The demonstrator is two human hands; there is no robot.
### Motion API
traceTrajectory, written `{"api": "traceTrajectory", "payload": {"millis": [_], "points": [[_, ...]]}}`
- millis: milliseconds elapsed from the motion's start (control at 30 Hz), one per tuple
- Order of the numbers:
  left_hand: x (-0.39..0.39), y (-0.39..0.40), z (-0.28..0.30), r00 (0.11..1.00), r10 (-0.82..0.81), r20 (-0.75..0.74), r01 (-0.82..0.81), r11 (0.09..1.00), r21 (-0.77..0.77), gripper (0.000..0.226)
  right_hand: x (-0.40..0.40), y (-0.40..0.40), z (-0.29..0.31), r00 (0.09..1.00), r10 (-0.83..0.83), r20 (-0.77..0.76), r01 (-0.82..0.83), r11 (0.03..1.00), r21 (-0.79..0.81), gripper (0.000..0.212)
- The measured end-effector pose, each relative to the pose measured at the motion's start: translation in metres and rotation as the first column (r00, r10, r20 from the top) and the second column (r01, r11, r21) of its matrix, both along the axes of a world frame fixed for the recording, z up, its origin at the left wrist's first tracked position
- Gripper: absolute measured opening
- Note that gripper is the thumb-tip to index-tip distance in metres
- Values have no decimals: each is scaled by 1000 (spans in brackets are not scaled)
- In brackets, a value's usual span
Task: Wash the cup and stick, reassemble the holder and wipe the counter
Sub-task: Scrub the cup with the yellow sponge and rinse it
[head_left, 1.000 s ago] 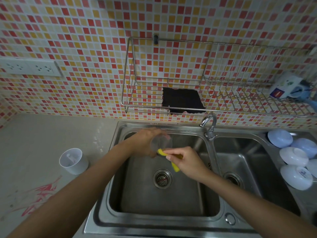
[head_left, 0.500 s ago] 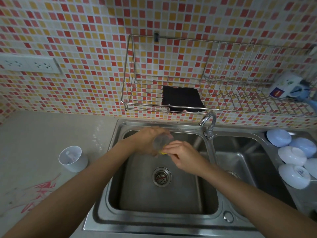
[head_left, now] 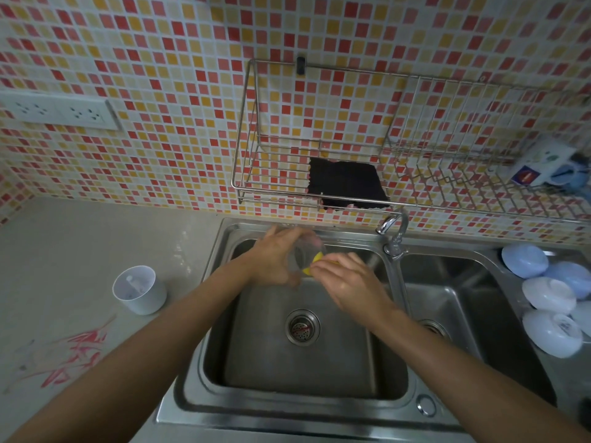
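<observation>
Over the left basin of the steel sink (head_left: 208, 375), my left hand (head_left: 275, 260) grips a clear cup (head_left: 307, 252) lying on its side, mouth toward the right. My right hand (head_left: 347, 281) holds a yellow sponge (head_left: 315, 262) pushed into the cup's mouth; only a small yellow part shows. A white holder cup (head_left: 140, 294) with a white post inside stands on the grey counter (head_left: 80, 251) left of the sink. Red smears (head_left: 76, 356) mark the counter in front of it. No stick is visible.
A faucet (head_left: 395, 233) rises between the two basins. A wire rack (head_left: 399, 174) on the tiled wall carries a black cloth (head_left: 347, 183) and a packet (head_left: 543, 163). Several upturned pale bowls (head_left: 548, 292) sit right of the sink. Sockets (head_left: 60, 111) sit on the left wall.
My right hand has pushed the yellow sponge further into the cup, so less of it shows. Both hands have shifted slightly toward the back of the basin.
</observation>
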State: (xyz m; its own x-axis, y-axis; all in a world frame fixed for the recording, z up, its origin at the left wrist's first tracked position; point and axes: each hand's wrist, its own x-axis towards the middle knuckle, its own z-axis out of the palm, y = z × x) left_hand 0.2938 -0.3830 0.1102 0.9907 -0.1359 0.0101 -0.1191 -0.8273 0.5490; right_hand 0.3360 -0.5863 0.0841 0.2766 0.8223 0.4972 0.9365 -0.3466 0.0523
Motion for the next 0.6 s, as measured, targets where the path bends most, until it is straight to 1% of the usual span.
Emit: {"api": "traceTrajectory", "payload": {"millis": [33, 100, 167, 233, 267, 300, 333, 367, 400, 433, 467, 500, 533, 567, 600], "points": [[-2, 0, -2, 999, 35, 12, -35, 999, -13, 80, -3, 3, 1, 1000, -1, 10, 1, 1000, 31, 29], [-5, 0, -6, 995, 87, 53, -84, 995, -47, 80, -7, 8, 2, 1000, -7, 2, 6, 997, 73, 23], [-3, 2, -6, 992, 101, 75, -94, 991, -91, 76, -7, 13, 5, 998, -12, -62, 17, 996, 86, 17], [-1, 6, -3, 994, 80, 75, -74, 994, -84, 76, -8, 17, 9, 983, -21, -181, 36, 996, 80, 22], [0, 8, 0, 995, 71, 71, -67, 996, -67, 78, -10, 20, 12, 957, -26, -287, 56, 994, 96, 24], [1, 10, 3, 996, 63, 65, -60, 997, -47, 80, -13, 22, 15, 903, -29, -428, 91, 988, 125, 24], [2, 12, 5, 997, 55, 60, -53, 998, -33, 81, -16, 23, 18, 809, -28, -587, 145, 977, 154, 24], [2, 14, 7, 998, 47, 52, -46, 999, -23, 80, -17, 24, 19, 687, -11, -726, 203, 963, 177, 25], [2, 16, 8, 998, 37, 44, -37, 999, -8, 80, -15, 25, 19, 590, -2, -808, 242, 955, 175, 25], [3, 17, 9, 999, 26, 34, -27, 999, 19, 79, -14, 25, 19, 545, 9, -838, 239, 957, 165, 26], [4, 18, 10, 1000, 11, 29, -13, 998, 58, 79, -10, 23, 18, 602, 4, -799, 190, 970, 149, 27], [5, 18, 10, 1000, -5, 19, 3, 995, 97, 79, -4, 20, 17, 713, 8, -701, 110, 986, 123, 29], [5, 17, 11, 1000, -24, 3, 23, 991, 128, 78, 3, 17, 15, 857, 16, -514, 7, 999, 43, 34], [6, 16, 10, 999, -40, -18, 42, 988, 148, 78, 10, 15, 14, 951, 36, -306, -58, 996, -63, 39], [7, 14, 9, 998, -49, -32, 53, 986, 157, 79, 18, 13, 14, 986, 61, -155, -85, 985, -151, 41]]}}
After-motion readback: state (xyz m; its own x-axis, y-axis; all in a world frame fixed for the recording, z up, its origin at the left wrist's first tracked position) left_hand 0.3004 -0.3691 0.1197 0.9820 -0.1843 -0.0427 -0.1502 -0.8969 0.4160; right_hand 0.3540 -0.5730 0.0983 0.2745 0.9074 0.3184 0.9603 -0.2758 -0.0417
